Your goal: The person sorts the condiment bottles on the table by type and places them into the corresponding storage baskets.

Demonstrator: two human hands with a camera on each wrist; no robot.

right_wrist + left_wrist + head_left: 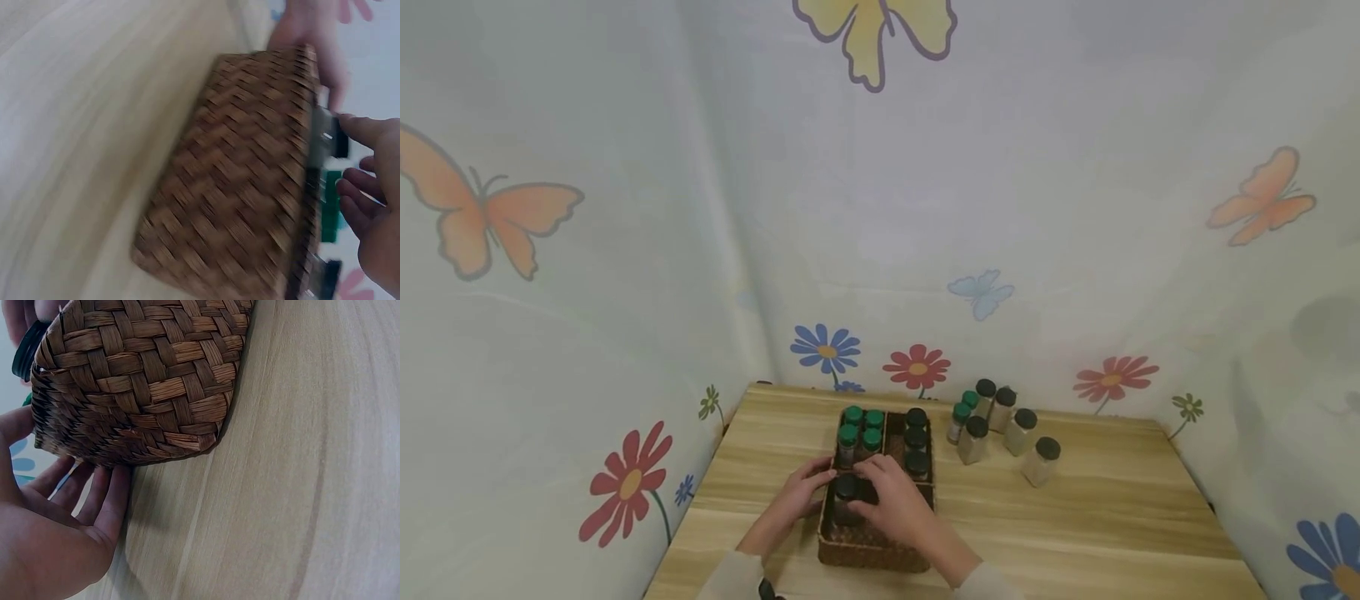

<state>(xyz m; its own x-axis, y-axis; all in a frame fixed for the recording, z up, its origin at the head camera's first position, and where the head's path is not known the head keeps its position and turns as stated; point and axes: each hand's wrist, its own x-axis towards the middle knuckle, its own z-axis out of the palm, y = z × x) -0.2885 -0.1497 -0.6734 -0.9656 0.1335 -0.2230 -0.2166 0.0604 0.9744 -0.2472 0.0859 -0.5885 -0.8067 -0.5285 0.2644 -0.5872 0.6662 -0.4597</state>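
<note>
Bench [1075, 542]: pale wood-grain top, carrying everything below.
Basket [872, 556]: dark brown, coarse flat weave, oblong, divided inside; on the bench, at 6 o'clock.
Right hand [891, 504]: reaching in from 5 o'clock, above the basket; thumb and bent fingers about a jar cap – whether clenched on it or loose, cannot tell.
Left hand [801, 492]: at the basket's 9 o'clock; fingers extended, released, resting against the outer weave.
Loose jars [1004, 412]: seven, upright on the bench at the basket's 2 o'clock – five black-capped, two green.
Black-capped jar [846, 490]: upright in the near compartment, towards its 10 o'clock.
Green-capped jars [871, 438]: four, basket's 11 o'clock compartment.
</note>
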